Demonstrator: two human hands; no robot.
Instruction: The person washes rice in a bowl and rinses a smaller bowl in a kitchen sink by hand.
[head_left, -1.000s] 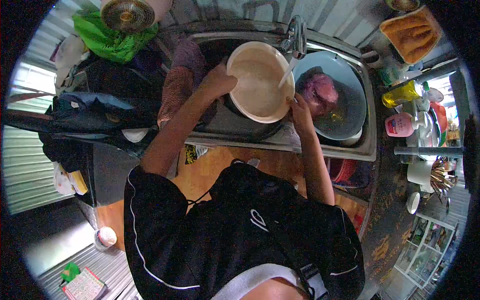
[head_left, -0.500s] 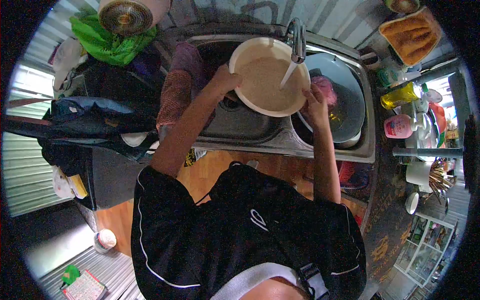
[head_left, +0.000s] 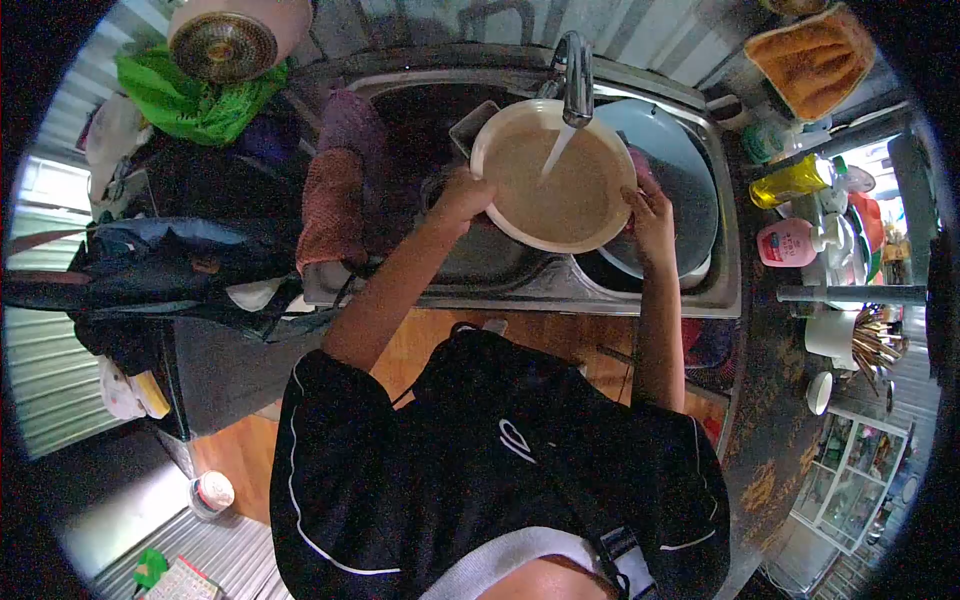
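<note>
Both the left hand [head_left: 463,200] and the right hand [head_left: 652,222] grasp opposite sides of a cream bowl [head_left: 545,243] above a steel sink [head_left: 480,250], as a tap [head_left: 578,90] sends a stream [head_left: 556,153] into it, just beside a grey-blue basin [head_left: 690,190]. The bowl could brim over if the flow outruns its room, or tip if fingers slip or one side dips; whether anything supports it underneath cannot be seen.

Household items on either side
At right are an orange cloth [head_left: 812,65], a yellow bottle [head_left: 785,187], a pink bottle [head_left: 786,244] and a white holder [head_left: 828,335] of thin sticks [head_left: 876,338]; at left, a green bag [head_left: 195,102].
</note>
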